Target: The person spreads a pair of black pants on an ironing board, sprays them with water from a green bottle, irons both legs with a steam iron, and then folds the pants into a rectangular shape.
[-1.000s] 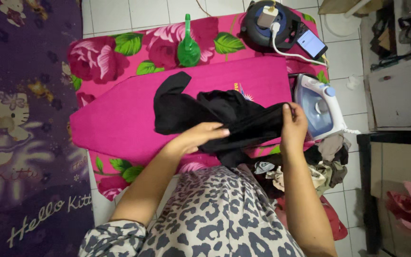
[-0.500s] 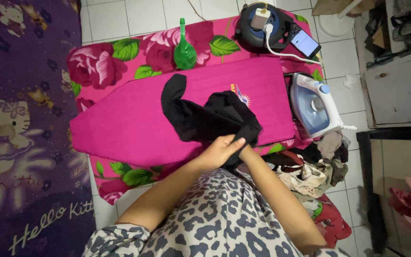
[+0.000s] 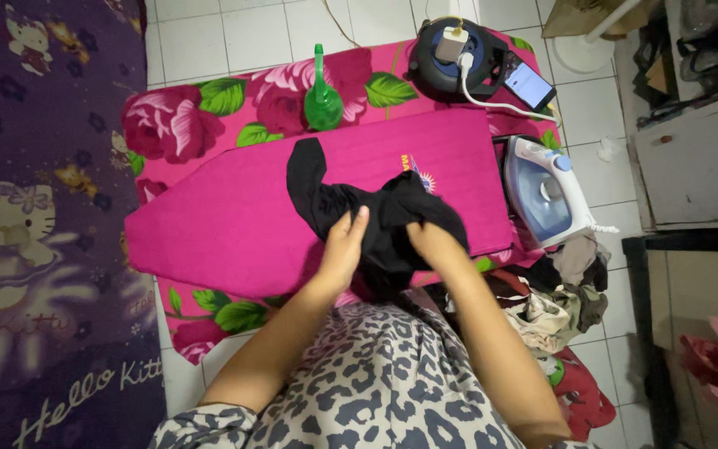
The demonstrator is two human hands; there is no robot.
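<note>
Your left hand (image 3: 344, 241) and your right hand (image 3: 430, 243) both close on the black garment (image 3: 376, 218), which lies bunched near the front edge of the pink ironing board (image 3: 234, 208), toward its right half, with one sleeve-like part reaching up to the middle of the board. The left fingers press flat on the cloth with a fold under them; the right hand grips a gathered part, its fingers mostly hidden in the fabric. The garment looks thin, light and very soft — it will not keep any shape, and it can slide a little on the smooth board cover. I judge it is best to take it at a seam or a hem, not at the loose middle, so the cloth hangs straight. The steam iron (image 3: 546, 191) stands just past the right end of the board, and the green spray bottle (image 3: 322, 98) lies beyond the far edge, on the flowered blanket (image 3: 176, 116). A pile of clothes (image 3: 554, 299) waits at your right — near your elbow.
</note>
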